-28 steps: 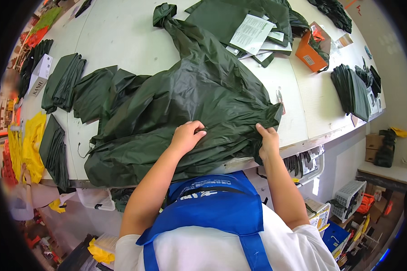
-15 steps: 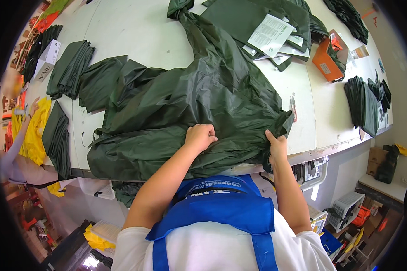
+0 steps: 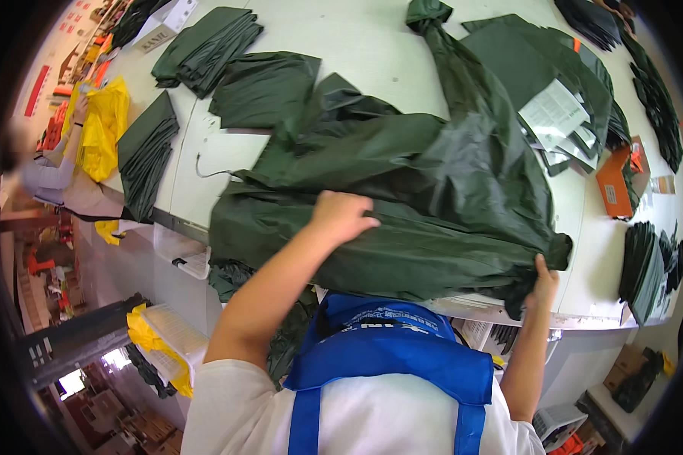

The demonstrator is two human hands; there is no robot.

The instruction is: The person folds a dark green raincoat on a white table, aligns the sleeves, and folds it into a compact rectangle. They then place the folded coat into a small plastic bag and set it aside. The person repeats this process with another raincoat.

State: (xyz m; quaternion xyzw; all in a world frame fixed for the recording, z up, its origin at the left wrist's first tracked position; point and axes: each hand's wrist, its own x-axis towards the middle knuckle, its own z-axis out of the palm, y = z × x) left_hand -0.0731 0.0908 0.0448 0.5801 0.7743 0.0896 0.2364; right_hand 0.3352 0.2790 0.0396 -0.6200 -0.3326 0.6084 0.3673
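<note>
A large dark green raincoat-like garment (image 3: 402,174), thin and slightly shiny, lies spread and wrinkled on the white table (image 3: 372,45). One long sleeve-like part reaches toward the far side. My left hand (image 3: 341,216) rests on the front fold, its thumb apart from its bent fingers and no cloth visibly pinched. At the garment's right end, my right hand (image 3: 542,284) grips the bunched edge, with the thumb on top and most fingers hidden. Along the near side the cloth hangs slightly over the table edge.
Folded dark green bundles (image 3: 209,49) lie at the far left, near a white box (image 3: 167,24). To the right are printed sheets (image 3: 554,114), an orange box (image 3: 615,186) and another green stack (image 3: 639,269). At left, another person's arm (image 3: 72,144) reaches to yellow cloth (image 3: 105,129).
The view has turned left, so the table appears shifted right. The garment's front fold looks flatter and smoother. My left hand's thumb has come away from its fingers; my right hand keeps its grip.
</note>
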